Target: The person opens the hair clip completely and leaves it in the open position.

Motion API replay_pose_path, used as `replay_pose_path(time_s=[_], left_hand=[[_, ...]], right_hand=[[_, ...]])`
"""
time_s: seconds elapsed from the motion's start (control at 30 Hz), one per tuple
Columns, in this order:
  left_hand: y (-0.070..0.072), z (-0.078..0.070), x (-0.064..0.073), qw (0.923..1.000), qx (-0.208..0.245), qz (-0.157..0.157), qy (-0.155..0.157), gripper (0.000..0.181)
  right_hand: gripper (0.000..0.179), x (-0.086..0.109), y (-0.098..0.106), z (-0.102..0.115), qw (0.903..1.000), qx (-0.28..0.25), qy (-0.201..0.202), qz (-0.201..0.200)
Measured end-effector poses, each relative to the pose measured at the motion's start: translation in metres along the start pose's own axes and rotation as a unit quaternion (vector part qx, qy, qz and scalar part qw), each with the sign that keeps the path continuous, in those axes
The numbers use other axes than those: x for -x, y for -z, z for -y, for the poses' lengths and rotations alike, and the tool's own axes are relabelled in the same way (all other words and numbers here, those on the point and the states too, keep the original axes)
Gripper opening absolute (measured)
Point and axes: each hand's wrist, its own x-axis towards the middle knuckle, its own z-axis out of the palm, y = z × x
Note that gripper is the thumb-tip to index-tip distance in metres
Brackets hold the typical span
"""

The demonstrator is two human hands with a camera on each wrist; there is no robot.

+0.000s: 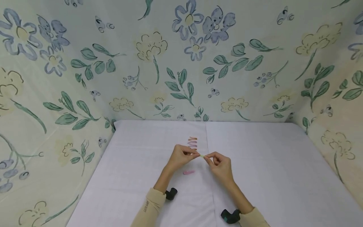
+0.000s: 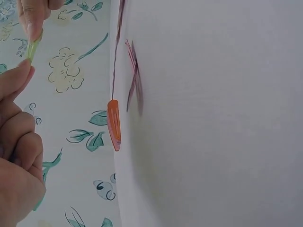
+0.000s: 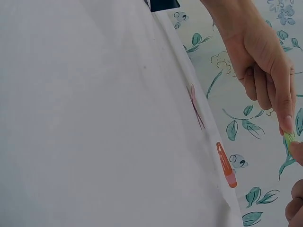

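Note:
Both hands meet above the white cloth, with a small green hair clip (image 1: 202, 155) stretched between their fingertips. My left hand (image 1: 181, 156) pinches one end of it between thumb and finger. The other end is pinched by my right hand (image 1: 221, 165). In the left wrist view the green clip (image 2: 32, 51) is partly covered by fingertips. A pink snap hair clip (image 1: 188, 172) lies on the cloth nearer the body; the right wrist view shows this clip (image 3: 195, 106) with its two parts spread apart. An orange clip (image 2: 113, 125) lies beyond it.
Several hair clips (image 1: 192, 142) in orange, pink and purple form a column just behind the hands. A white cloth (image 1: 269, 164) with a crease covers the table. Floral fabric (image 1: 158, 72) hangs behind and at both sides. Black devices (image 1: 171, 194) sit at the wrists.

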Motion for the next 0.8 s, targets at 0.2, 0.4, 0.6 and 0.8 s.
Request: replay_pose_path(time_s=[0.2,0.4,0.6,0.8], left_hand=[[-0.006,0.002,0.001,0.9998,-0.014,0.004,-0.016,0.006],[0.003,0.001,0.001,0.9985,-0.044,0.028,0.016,0.006],[0.023,0.007,0.003,0.9909,-0.086,0.066,0.080,0.012],[0.035,0.018,-0.002,0.9819,-0.138,0.086,0.097,0.018]], right_hand=[[0.011,0.003,-0.003,-0.001,0.9993,0.027,0.004,-0.026],[0.003,-0.001,-0.001,-0.002,0.9994,0.000,-0.032,0.012],[0.005,-0.006,-0.009,-0.009,0.9934,0.010,-0.076,0.085],[0.005,-0.016,-0.022,-0.020,0.9895,0.032,-0.081,0.116]])
